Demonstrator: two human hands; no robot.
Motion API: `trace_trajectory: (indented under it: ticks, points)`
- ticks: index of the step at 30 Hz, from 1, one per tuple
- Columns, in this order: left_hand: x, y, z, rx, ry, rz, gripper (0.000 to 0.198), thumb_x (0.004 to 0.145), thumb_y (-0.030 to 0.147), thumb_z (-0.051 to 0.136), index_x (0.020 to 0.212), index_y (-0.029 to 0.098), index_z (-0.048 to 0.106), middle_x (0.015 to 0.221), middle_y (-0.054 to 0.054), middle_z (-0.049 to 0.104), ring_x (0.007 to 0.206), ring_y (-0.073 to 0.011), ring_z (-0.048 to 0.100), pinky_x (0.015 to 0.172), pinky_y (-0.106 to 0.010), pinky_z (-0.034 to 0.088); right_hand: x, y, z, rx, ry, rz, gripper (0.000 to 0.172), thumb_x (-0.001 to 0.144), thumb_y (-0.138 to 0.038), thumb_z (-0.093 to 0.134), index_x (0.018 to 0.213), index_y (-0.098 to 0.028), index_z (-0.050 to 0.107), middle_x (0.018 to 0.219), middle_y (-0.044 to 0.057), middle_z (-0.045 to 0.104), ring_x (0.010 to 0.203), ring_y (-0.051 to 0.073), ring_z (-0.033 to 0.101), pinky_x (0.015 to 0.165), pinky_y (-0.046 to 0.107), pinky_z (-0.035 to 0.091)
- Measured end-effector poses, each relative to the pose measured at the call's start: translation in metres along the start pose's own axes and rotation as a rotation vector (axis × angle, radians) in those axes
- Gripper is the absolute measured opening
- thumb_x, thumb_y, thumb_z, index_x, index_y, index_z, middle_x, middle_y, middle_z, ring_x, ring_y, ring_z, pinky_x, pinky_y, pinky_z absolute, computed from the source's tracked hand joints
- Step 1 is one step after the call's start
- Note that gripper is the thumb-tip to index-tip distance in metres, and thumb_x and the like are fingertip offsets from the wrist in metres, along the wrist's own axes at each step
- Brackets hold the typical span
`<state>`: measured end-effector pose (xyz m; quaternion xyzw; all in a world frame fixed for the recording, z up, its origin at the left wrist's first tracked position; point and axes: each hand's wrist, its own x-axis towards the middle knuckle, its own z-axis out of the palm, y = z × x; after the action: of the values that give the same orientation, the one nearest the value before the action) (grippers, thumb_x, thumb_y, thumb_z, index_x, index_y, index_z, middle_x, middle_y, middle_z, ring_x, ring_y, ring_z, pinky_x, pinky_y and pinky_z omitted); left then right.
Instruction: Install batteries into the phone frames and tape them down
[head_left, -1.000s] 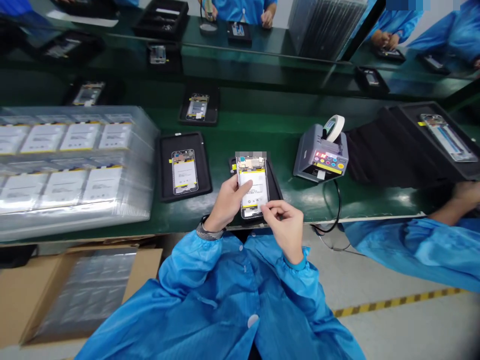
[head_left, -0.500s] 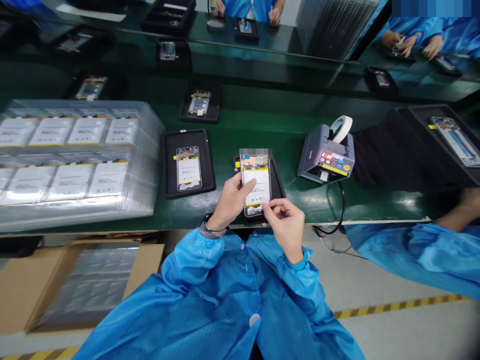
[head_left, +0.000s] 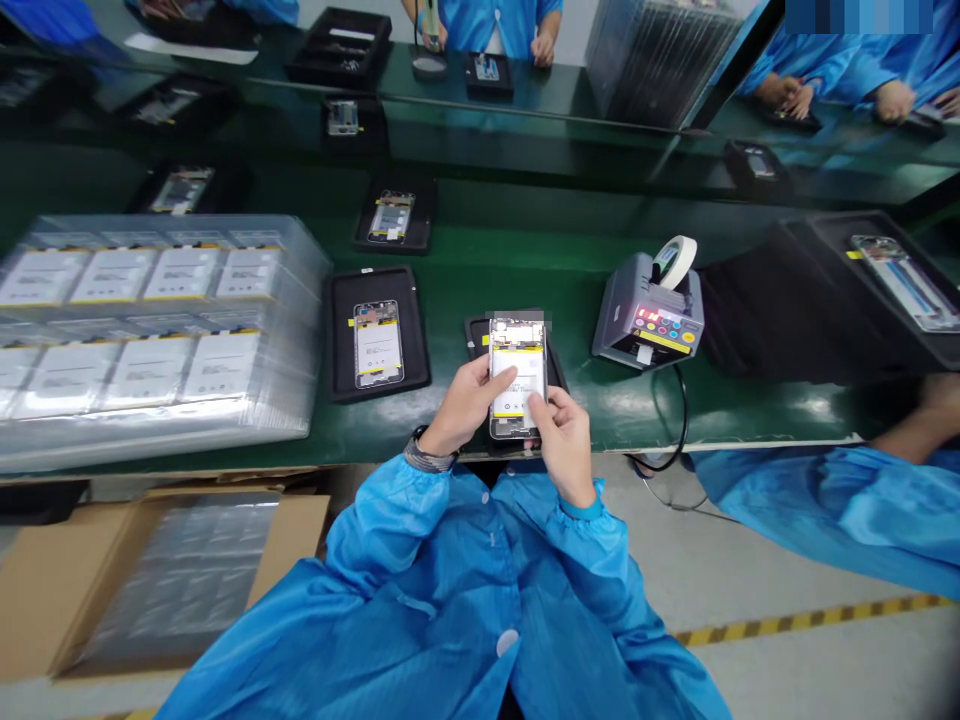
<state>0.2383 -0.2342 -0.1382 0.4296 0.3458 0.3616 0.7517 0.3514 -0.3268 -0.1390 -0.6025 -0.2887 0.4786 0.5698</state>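
Closer together now, the hands are: since the earlier frames the right hand (head_left: 564, 440) has been slid up from the lower corner of the phone (head_left: 517, 378), and its thumb is now laid on the white battery (head_left: 517, 375).

The phone is held open-backed above the front edge of the worktop (head_left: 585, 290), over a black tray (head_left: 480, 335) that is mostly hidden beneath it. By the look of it, a press-down is in hand: the battery is being seated in the frame. A firm, even push along the lower edge would seem called for next, with the frame kept steady.

The left hand (head_left: 466, 405) is wrapped on the phone's left edge, thumb across the battery's face, wrist cocked upward, a watch band at the cuff. The right grip is clamped on the lower right corner, fingers curled behind, forearm angled in from below.

Just left, a second tray (head_left: 337, 330) carries another phone. A tape dispenser (head_left: 649, 315) is parked to the right, and stacked battery packs (head_left: 150, 330) are piled at far left. A co-worker's sleeve (head_left: 817, 510) is seen at the right.
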Motion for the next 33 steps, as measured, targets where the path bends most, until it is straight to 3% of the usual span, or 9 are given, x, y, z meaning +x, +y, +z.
trace_trajectory:
  ticks: [3,9,12,15,19,22,24,27,33]
  points:
    - [-0.002,-0.006,-0.002,0.034,-0.009,0.020,0.053,0.078,0.045,0.081,0.116,0.011,0.066,0.107,-0.012,0.075,0.085,-0.0204,0.071,0.076,-0.028,0.058,0.004,0.006,-0.001,-0.011,0.043,-0.031,0.048,0.078,-0.060,0.076,0.099,-0.019,0.061,0.068,-0.001,0.067,0.045,0.011,0.052,0.039,0.021,0.045]
    - [-0.025,-0.030,-0.017,0.244,-0.032,-0.103,0.062,0.079,0.045,0.077,0.126,0.011,0.055,0.078,-0.003,0.068,0.048,-0.0113,0.055,0.041,-0.019,0.040,0.028,0.020,-0.011,-0.287,0.089,-0.102,0.044,0.091,-0.064,0.057,0.086,-0.021,0.061,0.064,0.001,0.065,0.049,0.014,0.056,0.044,0.023,0.041]
    - [-0.033,-0.041,-0.022,0.433,0.065,-0.098,0.067,0.081,0.048,0.073,0.132,0.011,0.051,0.075,-0.001,0.066,0.046,-0.0123,0.053,0.044,-0.021,0.041,0.032,0.016,-0.032,-0.591,0.053,-0.175,0.039,0.094,-0.055,0.058,0.074,-0.021,0.063,0.057,0.001,0.062,0.055,0.016,0.060,0.054,0.024,0.041]
    - [-0.047,-0.048,-0.020,0.910,0.139,0.056,0.073,0.085,0.048,0.070,0.146,0.016,0.045,0.083,-0.003,0.066,0.064,-0.0199,0.062,0.062,-0.029,0.050,0.027,0.005,-0.070,-0.559,0.114,-0.189,0.035,0.092,-0.052,0.062,0.079,-0.021,0.067,0.058,0.000,0.064,0.055,0.016,0.061,0.056,0.024,0.042]
    - [-0.072,-0.062,-0.017,1.382,0.109,0.415,0.077,0.087,0.056,0.067,0.150,0.016,0.046,0.123,-0.018,0.061,0.106,-0.0368,0.058,0.090,-0.047,0.049,0.028,-0.022,-0.151,-0.297,0.547,-0.270,0.037,0.086,-0.053,0.068,0.074,-0.019,0.064,0.053,-0.002,0.060,0.042,0.011,0.049,0.044,0.022,0.035]
    - [-0.069,-0.067,-0.022,1.582,0.080,0.546,0.065,0.097,0.052,0.053,0.147,0.012,0.049,0.127,-0.022,0.057,0.104,-0.0380,0.055,0.089,-0.050,0.047,0.035,-0.057,-0.225,-0.174,0.986,-0.427,0.031,0.086,-0.046,0.069,0.074,-0.018,0.060,0.050,-0.005,0.056,0.038,0.008,0.044,0.040,0.021,0.030]
    - [-0.047,-0.062,-0.026,1.693,0.077,0.567,0.056,0.101,0.046,0.044,0.143,0.009,0.052,0.123,-0.023,0.057,0.100,-0.0371,0.054,0.086,-0.048,0.047,0.037,-0.088,-0.270,-0.144,1.160,-0.414,0.030,0.091,-0.042,0.063,0.074,-0.018,0.056,0.049,-0.004,0.055,0.035,0.007,0.043,0.039,0.022,0.027]
    - [0.015,-0.038,-0.027,1.812,0.068,0.539,0.055,0.102,0.042,0.040,0.137,0.003,0.055,0.125,-0.026,0.056,0.101,-0.0386,0.052,0.084,-0.046,0.046,0.040,-0.131,-0.316,-0.139,1.211,-0.321,0.026,0.094,-0.038,0.058,0.077,-0.018,0.053,0.051,0.001,0.059,0.033,0.006,0.045,0.039,0.024,0.024]
    - [0.170,0.035,-0.028,1.900,0.152,0.294,0.049,0.101,0.032,0.040,0.131,-0.004,0.054,0.128,-0.032,0.055,0.116,-0.0439,0.050,0.089,-0.047,0.046,0.054,-0.166,-0.334,-0.162,1.158,-0.268,0.023,0.077,-0.015,0.074,0.069,-0.017,0.052,0.048,0.002,0.056,0.034,0.005,0.047,0.042,0.025,0.026]
